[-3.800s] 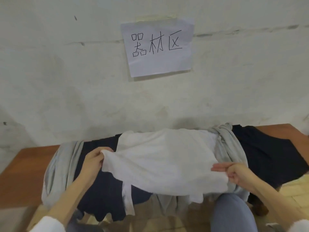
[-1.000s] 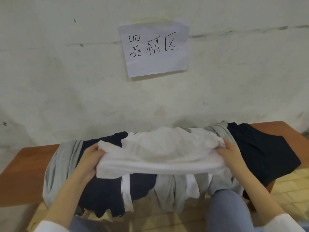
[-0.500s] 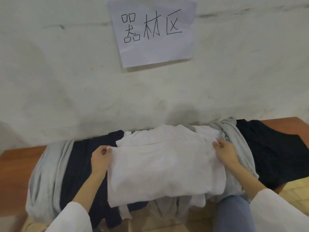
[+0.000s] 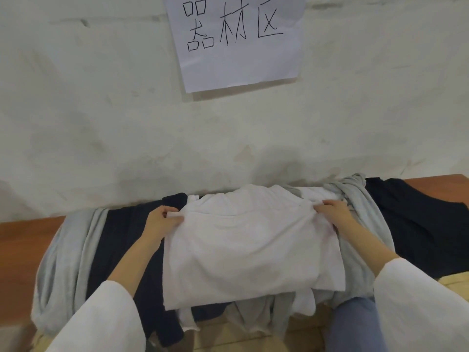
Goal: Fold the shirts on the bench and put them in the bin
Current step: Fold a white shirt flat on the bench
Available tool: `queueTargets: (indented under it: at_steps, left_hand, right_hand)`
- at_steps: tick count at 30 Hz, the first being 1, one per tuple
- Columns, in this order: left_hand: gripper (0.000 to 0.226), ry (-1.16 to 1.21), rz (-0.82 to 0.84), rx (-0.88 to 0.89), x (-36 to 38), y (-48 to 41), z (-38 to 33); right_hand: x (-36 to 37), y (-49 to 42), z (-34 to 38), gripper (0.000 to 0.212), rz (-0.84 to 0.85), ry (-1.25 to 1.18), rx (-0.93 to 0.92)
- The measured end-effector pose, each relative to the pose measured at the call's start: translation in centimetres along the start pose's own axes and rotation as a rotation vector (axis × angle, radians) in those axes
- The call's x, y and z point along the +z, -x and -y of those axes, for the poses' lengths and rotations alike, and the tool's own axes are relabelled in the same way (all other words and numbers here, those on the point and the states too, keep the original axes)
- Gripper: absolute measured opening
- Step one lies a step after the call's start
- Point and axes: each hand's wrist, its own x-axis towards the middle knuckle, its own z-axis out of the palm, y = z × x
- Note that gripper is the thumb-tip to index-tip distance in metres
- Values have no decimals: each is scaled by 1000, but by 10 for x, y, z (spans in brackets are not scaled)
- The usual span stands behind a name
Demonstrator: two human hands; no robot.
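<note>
You face a rough, whitewashed wall [image 4: 101,110], mottled with greyish stains and scuffs. A shallow groove [image 4: 76,21] runs across it near the top. A white sheet of paper [image 4: 241,64] with three handwritten black characters hangs on it, and a soft shadow lies under its lower edge. Along the wall's foot runs a reddish-brown wooden tabletop [image 4: 22,245]. Below its near edge you see a floor [image 4: 456,283] of pale yellowish tiles. The light is even and soft.
</note>
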Motion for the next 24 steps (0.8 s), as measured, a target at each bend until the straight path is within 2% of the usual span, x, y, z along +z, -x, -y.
queueTargets:
  at_steps: [2,4,9,11,15,17,20,24]
  left_hand:
    - [21,-48,67,-56,-5,-5,-4]
    - [15,-88,139,-122,-10,-11,-6]
    - [17,-256,281,-196,-12,-13,-18]
    - [10,-193,255,-203,-10,-11,-24]
    - [10,182,206,-171,-19,-10,-19]
    - [13,139,130,-113,-27,-15,-14]
    - [22,-16,-117,-35,-31,-23,-10]
    - [40,31,-143,-102,-26,-21,3]
  right_hand:
    - [3,1,6,29,23,-44,37]
    - [5,2,10,19,62,-77,72]
    - [5,4,18,22,208,-14,-12]
    - [3,7,16,30,165,54,-33]
    - [0,4,7,49,100,117,-40]
    - [-4,5,10,51,55,154,-50]
    - [-11,1,13,61,-25,172,-57]
    - [-7,4,11,60,-58,289,-47]
